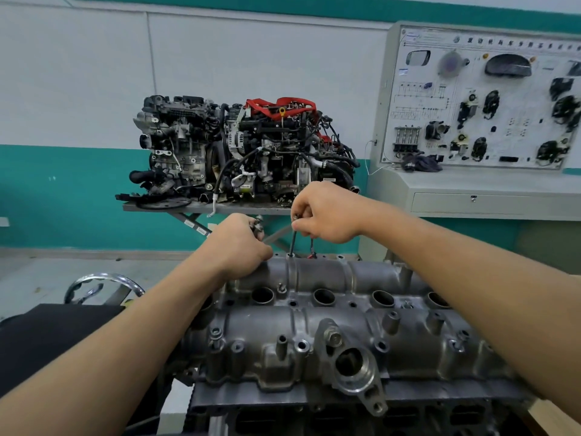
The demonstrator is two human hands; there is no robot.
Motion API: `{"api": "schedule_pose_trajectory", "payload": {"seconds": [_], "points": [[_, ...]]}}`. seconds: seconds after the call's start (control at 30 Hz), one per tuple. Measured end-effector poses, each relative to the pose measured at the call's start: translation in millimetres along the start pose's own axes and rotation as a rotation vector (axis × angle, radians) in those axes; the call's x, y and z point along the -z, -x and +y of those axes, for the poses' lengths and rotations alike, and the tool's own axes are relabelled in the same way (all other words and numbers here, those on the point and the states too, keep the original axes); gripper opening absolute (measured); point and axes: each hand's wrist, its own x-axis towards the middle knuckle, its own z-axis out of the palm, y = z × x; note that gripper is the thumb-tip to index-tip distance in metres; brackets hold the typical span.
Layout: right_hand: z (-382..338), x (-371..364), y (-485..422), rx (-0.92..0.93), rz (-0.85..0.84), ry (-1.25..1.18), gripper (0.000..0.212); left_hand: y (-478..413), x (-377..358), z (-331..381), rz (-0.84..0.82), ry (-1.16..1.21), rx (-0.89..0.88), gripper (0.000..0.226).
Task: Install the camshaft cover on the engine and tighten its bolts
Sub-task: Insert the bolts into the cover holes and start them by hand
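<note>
Head view: the cover (pixel 330 335) lies on the engine (pixel 345 416) low in the middle of the frame, and the right hand (pixel 327 212) pinches a long bolt (pixel 293 243) with curled fingers, holding it upright with its tip in a hole at the cover's far edge. The left hand (pixel 239 243) rests on the cover's far left end, its fingers curled round spare bolts (pixel 258 223). Behind, other engines (pixel 245 152) sit on a table (pixel 151 207), and a training board (pixel 484 102) stands at the right.
</note>
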Motion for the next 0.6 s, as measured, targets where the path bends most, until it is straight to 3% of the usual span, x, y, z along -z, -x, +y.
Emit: {"api": "schedule_pose_trajectory", "payload": {"seconds": [0.17,0.37,0.5,0.6], "points": [[2.5,-5.3,-2.9,0.007,-0.099,0.098,0.023,2.8,-0.3,0.4,0.001,-0.026,-0.006,0.034],[1.0,-27.8,-7.9,0.095,-0.203,0.354,0.04,3.7,0.4,1.6,0.002,-0.04,-0.006,0.032],[6.4,-19.6,-8.1,-0.024,-0.313,0.31,0.061,4.5,1.2,1.0,-0.002,0.001,0.017,0.032],[13.3,-15.7,-6.3,0.02,-0.267,0.304,0.049,4.8,1.2,1.1,-0.006,0.029,0.023,0.032]]}}
